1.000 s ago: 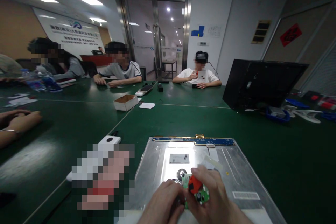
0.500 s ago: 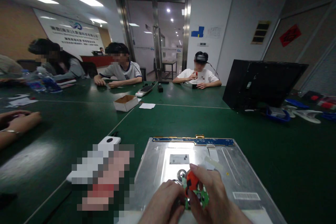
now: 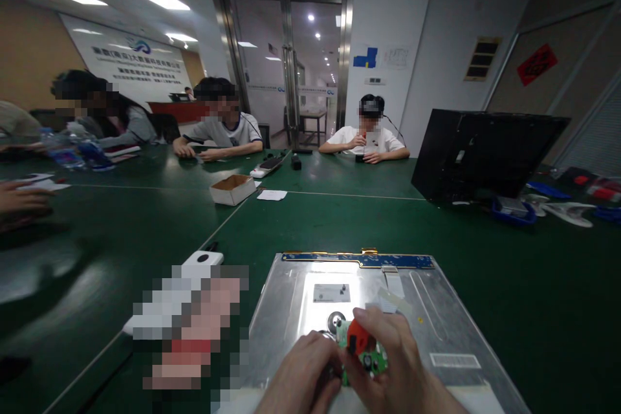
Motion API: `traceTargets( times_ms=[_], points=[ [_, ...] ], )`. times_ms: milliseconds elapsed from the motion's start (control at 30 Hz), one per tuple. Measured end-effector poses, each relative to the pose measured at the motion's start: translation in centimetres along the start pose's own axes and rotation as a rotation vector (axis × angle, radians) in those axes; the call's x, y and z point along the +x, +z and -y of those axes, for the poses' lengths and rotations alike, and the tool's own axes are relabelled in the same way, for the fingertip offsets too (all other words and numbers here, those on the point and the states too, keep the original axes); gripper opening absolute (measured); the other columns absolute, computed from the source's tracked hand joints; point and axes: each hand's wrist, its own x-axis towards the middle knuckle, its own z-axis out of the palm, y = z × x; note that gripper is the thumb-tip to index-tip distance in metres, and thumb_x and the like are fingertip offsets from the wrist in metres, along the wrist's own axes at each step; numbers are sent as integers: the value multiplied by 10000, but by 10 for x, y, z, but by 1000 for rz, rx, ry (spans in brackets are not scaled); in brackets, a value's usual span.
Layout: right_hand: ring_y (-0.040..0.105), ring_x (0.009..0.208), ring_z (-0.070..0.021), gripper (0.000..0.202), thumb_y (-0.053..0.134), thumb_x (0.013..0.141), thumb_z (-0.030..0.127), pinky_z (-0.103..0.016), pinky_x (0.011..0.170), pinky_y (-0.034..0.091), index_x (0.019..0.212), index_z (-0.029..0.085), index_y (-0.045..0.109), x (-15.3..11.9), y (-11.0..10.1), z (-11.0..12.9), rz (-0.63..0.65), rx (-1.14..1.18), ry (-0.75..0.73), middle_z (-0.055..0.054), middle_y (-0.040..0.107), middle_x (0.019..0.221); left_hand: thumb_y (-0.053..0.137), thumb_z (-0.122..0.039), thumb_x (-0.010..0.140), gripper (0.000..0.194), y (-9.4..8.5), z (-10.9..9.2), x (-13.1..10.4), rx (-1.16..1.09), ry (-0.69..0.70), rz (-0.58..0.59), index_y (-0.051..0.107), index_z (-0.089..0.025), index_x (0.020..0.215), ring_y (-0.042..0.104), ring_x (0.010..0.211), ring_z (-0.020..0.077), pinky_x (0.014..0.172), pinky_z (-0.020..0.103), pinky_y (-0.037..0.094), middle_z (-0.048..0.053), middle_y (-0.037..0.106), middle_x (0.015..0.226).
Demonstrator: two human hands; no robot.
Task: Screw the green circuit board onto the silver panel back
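Low in the head view, my right hand [image 3: 398, 362] is closed around the orange-and-black handle of a screwdriver [image 3: 358, 337]; its shaft and tip are hidden. Beneath it is a small green circuit board [image 3: 379, 363], partly covered by my fingers. My left hand [image 3: 305, 369] has its fingers curled at the board's left edge, gripping it. Both hands are over the silver metal back of a display panel [image 3: 456, 320], which has a blue circuit strip [image 3: 330, 260] along its far edge. A round metal part [image 3: 336, 321] shows just beyond the board.
Left of the panel lie a white device [image 3: 204, 260] and a blurred-out pinkish item [image 3: 213, 317]. Farther off are an open small box [image 3: 231, 191], a paper slip [image 3: 272, 195] and a black monitor [image 3: 485, 155]. Several people sit around the green table [image 3: 339, 223].
The screwdriver's handle has turned and shifted slightly in my right hand. My left hand stays at the board. At the far left, another person's hands have drawn back.
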Motion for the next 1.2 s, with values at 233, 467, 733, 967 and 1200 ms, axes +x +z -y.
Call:
traceTargets(
  times_ms=[233, 467, 733, 967, 1200],
  points=[
    [738, 771, -201, 420, 467, 1014, 305, -326, 660, 612, 1417, 186, 451, -3, -2, -1, 27, 31, 43, -81, 765, 948, 568, -214, 920, 123, -4, -5, 0, -12, -35, 9, 644, -202, 1016, 599, 885, 234, 802, 302, 511, 95, 660, 964],
    [724, 793, -202, 466, 550, 955, 261, -301, 657, 618, 1405, 161, 476, -10, -4, -6, 57, 0, 1, -92, 759, 969, 574, -197, 920, 142, -7, -12, 0, -28, -61, 15, 638, -209, 1046, 603, 917, 231, 808, 290, 506, 101, 665, 1032],
    [708, 657, -193, 449, 487, 1002, 259, -304, 579, 584, 1436, 179, 409, 3, -1, 0, 10, 31, -1, -39, 738, 814, 552, -193, 913, 136, -7, -19, 1, -18, -47, -29, 644, -205, 1012, 599, 914, 249, 817, 317, 515, 104, 652, 979],
    [722, 670, -179, 361, 446, 1037, 305, -302, 595, 590, 1372, 172, 439, 6, -4, -3, 39, 26, -7, -42, 753, 833, 546, -176, 903, 130, -9, -22, 2, -6, -40, -32, 631, -210, 995, 603, 913, 252, 836, 328, 514, 100, 645, 966],
    [713, 744, -186, 493, 520, 965, 261, -295, 626, 611, 1434, 131, 444, -7, -8, -9, 112, 21, -32, -102, 755, 1009, 529, -114, 888, 170, -10, -26, 3, -4, -44, -18, 614, -214, 997, 609, 899, 235, 798, 301, 498, 85, 657, 973]
  ],
)
